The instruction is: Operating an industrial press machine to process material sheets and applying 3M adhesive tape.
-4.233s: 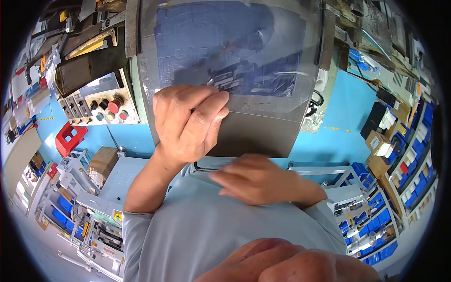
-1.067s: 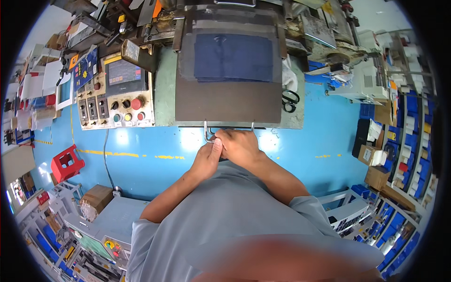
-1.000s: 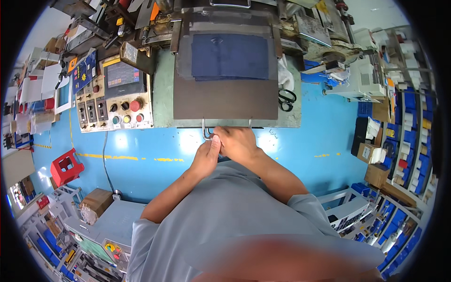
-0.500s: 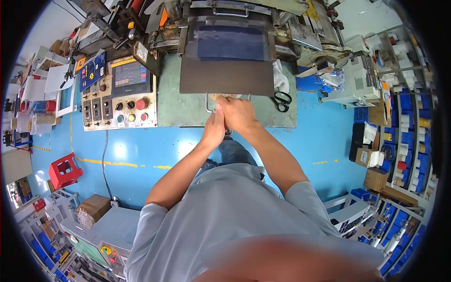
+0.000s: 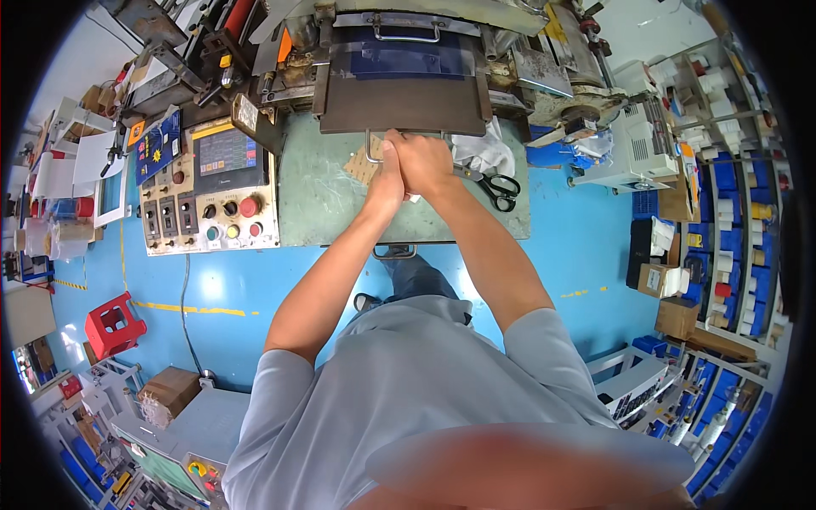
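A dark brown plate (image 5: 405,105) slides out of the machine over a green worktop, with a dark blue sheet (image 5: 410,61) on it under a clear film. At the plate's near edge is a metal bar handle (image 5: 369,146). My right hand (image 5: 425,163) is closed round that handle. Pressed against it is my left hand (image 5: 387,180), closed with its thumb on top; its other fingers are mostly hidden. A tan perforated piece (image 5: 363,161) lies on the worktop beside the handle, and black-handled scissors (image 5: 501,190) lie right of my hands.
On the left stands a control panel (image 5: 225,183) with a screen, knobs and coloured buttons. A white cloth (image 5: 489,155) lies by the scissors. Beyond the plate is the machine's metal frame with another handle (image 5: 408,36). A red stool (image 5: 115,325) stands on the blue floor.
The plate has moved away from me into the machine, with both hands following on its handle. More of the worktop, the tan piece and the scissors now shows.
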The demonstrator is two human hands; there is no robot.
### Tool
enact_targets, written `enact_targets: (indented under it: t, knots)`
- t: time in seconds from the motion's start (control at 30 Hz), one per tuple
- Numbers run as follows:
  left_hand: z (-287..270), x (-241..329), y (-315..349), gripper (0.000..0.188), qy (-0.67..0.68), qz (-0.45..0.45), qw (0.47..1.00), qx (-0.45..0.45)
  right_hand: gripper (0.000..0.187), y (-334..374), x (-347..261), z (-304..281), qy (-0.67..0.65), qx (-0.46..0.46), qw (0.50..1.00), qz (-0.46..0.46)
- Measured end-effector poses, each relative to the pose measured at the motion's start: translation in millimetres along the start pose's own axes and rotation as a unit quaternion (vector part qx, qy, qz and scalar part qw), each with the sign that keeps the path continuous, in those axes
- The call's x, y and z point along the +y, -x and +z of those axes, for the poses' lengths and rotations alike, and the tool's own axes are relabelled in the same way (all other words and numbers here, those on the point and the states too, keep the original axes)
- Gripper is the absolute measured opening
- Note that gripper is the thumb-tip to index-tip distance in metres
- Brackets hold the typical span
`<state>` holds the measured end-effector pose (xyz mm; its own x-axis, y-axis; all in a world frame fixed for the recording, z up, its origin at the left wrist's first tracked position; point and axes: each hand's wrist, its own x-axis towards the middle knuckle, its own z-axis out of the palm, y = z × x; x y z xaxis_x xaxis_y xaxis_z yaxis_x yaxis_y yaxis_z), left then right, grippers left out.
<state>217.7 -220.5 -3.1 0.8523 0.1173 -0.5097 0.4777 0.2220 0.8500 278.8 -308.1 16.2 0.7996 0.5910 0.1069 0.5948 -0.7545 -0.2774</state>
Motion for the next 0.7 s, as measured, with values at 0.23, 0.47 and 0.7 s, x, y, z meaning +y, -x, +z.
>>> enact_targets:
  t: [0.23, 0.47, 0.7]
  knots:
    - [-9, 21, -30, 0.09, -0.08, 0.013, 0.997, -0.021, 0.02, -35, 16, 3, -0.012, 0.018, 1.0, 0.005]
    - [-21, 99, -7, 0.058, -0.465, 0.281, 0.839, 0.032, 0.027, -46, 28, 7, -0.047, 0.009, 0.998, 0.045]
    - [15, 69, -6, 0.026, -0.347, 0.402, 0.847, 0.02, 0.019, -56, 20, -13, -0.008, 0.04, 0.999, -0.032]
